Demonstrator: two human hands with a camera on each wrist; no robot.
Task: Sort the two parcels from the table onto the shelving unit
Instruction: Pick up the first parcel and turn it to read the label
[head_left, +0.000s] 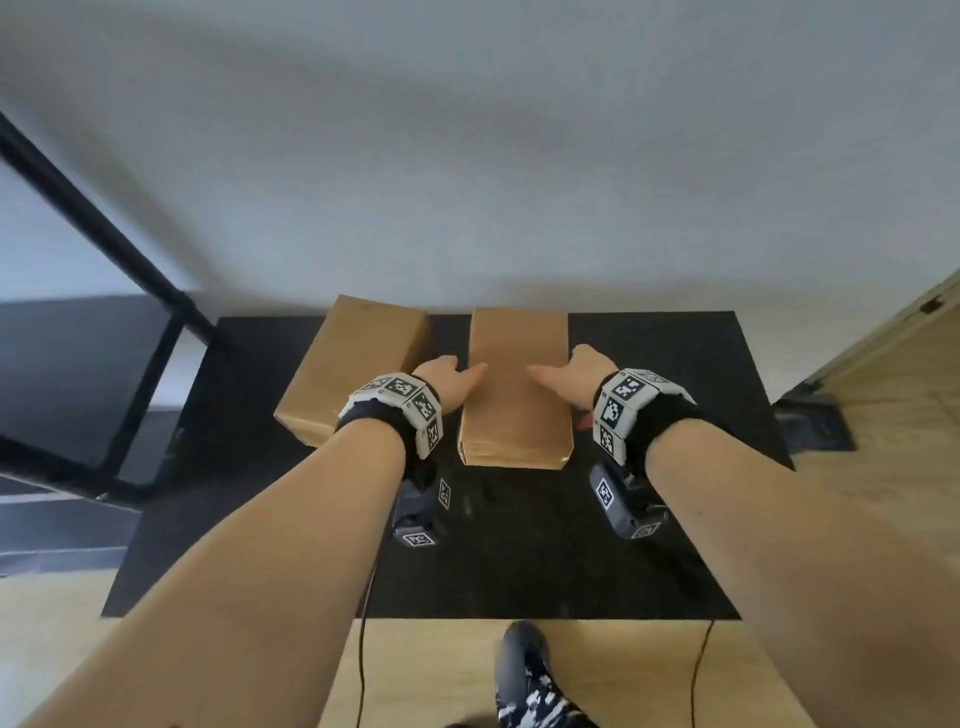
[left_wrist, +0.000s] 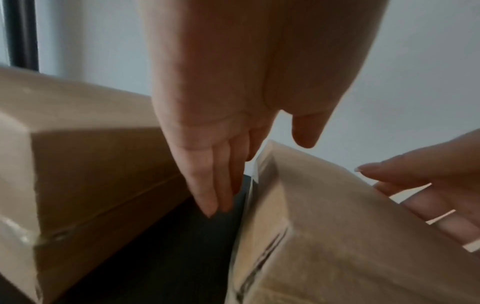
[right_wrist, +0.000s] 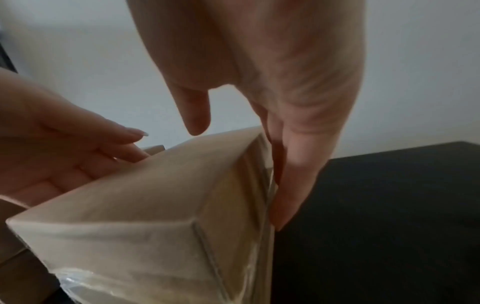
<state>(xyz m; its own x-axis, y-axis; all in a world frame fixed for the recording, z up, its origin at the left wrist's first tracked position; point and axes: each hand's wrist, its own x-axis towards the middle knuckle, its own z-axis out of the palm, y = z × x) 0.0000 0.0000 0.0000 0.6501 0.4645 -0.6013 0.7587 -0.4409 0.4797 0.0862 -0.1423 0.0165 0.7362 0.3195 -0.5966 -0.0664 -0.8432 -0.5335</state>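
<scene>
Both hands, left (head_left: 448, 375) and right (head_left: 577, 375), flank the stiff, likely light box (head_left: 514, 387), fingers straight, not yet clamped; grip its long sides

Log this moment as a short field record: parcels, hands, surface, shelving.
parcels: two brown cardboard boxes on the table, apart, a gap between them
right parcel: lies lengthwise, between both hands
left parcel: angled, untouched
left hand: fingers straight, reaching down into the gap along the right parcel's left side
right hand: fingers straight down against the parcel's right side, thumb over the top
lift: cannot tell whether it has begun
table: black top
shelving unit: black frame at the left; its shelves mostly out of view
</scene>
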